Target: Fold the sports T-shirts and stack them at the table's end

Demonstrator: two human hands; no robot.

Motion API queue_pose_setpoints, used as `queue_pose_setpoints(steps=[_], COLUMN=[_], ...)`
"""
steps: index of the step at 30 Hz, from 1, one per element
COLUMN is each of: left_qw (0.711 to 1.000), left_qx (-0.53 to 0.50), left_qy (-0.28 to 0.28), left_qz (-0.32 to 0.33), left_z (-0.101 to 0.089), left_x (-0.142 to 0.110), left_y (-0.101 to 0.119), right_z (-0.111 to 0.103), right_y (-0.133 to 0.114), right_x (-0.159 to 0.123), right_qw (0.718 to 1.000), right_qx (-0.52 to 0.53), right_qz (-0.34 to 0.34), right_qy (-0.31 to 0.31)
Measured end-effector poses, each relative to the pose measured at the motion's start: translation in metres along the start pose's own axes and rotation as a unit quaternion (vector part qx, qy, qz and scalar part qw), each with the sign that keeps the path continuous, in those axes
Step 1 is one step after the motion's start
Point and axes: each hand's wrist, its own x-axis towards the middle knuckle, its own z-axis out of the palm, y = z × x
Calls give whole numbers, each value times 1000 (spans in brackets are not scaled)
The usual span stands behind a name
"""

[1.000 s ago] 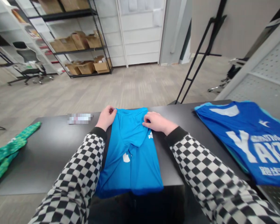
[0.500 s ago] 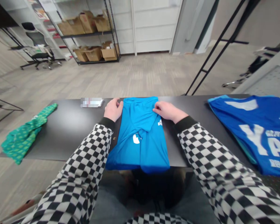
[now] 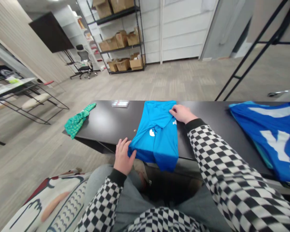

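A bright blue T-shirt (image 3: 159, 132) lies partly folded on the dark table, its lower end hanging over the near edge. White marks show on its front and right side. My left hand (image 3: 124, 156) is at the shirt's near left corner, fingers spread, thumb and fingers at the cloth's edge. At the far right edge of the shirt, my right hand (image 3: 182, 113) has its fingertips pinched together on the fabric. What exactly lies between those fingers is partly hidden.
A crumpled green patterned cloth (image 3: 77, 120) lies at the table's left end. A small blurred packet (image 3: 120, 103) sits at the far edge. Blue printed jerseys (image 3: 268, 129) are stacked on the right. Below the table's near edge are my legs and a patterned cloth (image 3: 62, 203).
My left hand has left the shirt's far left edge and come down to its near left corner. My right hand stays at the far right edge. The view has turned left.
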Motion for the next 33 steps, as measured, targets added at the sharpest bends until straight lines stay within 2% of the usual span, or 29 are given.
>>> queue_pose_setpoints(steps=[4,9,15,18,21,26,29,32,33], left_qw=[998,996,999,998,999,999,1000,999,999], left_qx=[31,36,-28,-54,-32,-50,-26,-3,-7], left_qy=[54,77,29,19,29,-12,3,44,37], left_qz=[-23,-34,6,1,-6,-8,7,5,10], left_z=[-2,-4,-8,-12,-11,-13,-21,-29,-30], left_x=[6,9,13,11,8,11,14,10,7], left_y=[3,-3,-1,1,-3,-11,0,28,39], right_z=[2,3,1,0,1,1,0,-1,-1], right_y=[-9,-11,-10,-11,-11,-11,-12,-13,-13], right_x=[-13,-16,-15,-16,-16,-17,-18,-18,-18], right_qw=[999,999,999,999,999,999,999,999,999], right_qx=[-14,-15,-8,-12,-16,-13,-12,-12,-13], right_qz=[14,15,11,9,14,14,16,19,20], right_qy=[45,42,33,36,40,38,38,36,35])
